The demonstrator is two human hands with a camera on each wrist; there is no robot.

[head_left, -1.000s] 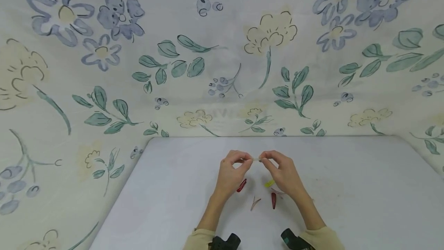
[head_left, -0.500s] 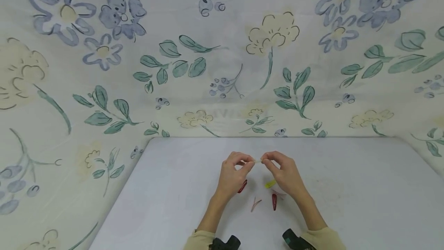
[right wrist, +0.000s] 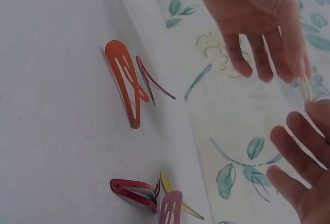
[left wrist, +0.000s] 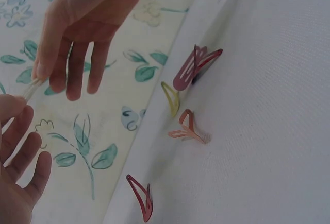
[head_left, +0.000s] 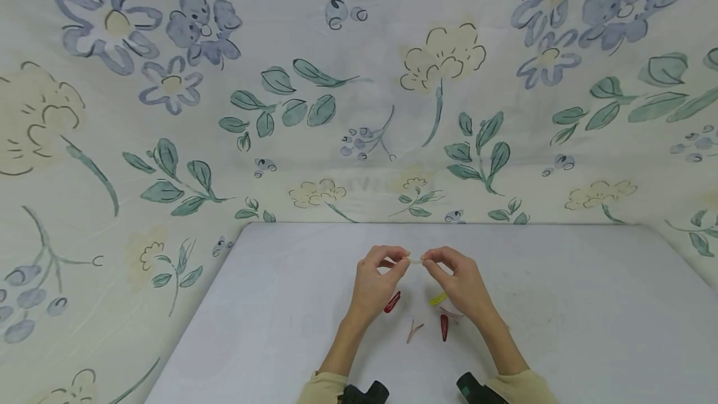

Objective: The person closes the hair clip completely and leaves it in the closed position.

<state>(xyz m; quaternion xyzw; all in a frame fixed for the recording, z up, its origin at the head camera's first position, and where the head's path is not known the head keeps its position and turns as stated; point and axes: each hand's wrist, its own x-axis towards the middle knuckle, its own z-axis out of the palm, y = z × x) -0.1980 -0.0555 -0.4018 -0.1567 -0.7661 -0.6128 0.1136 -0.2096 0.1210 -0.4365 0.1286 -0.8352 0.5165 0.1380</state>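
Note:
Above the far half of the white table, my left hand (head_left: 374, 279) and right hand (head_left: 457, 279) pinch a small pale hair clip (head_left: 415, 261) between thumbs and forefingers, one hand at each end. The other fingers hang loosely apart in both wrist views. Much of the clip is covered by the fingertips. Below the left hand lies a dark red hair clip (head_left: 392, 302). Near the right hand are a yellow clip (head_left: 437, 298), a pink clip (left wrist: 186, 72) and another red clip (head_left: 444, 327). An orange clip (right wrist: 124, 82) lies between the two groups.
The white table (head_left: 269, 317) ends at a far edge, behind which hangs a flower-printed cloth (head_left: 359, 111). The same cloth covers the left side. Black wrist cameras (head_left: 364, 391) sit on both forearms near the light yellow sleeves (head_left: 521, 385).
Both hands keep pinching the pale hair clip in nearly the same place. The head view has shifted slightly; the clips on the table lie as before.

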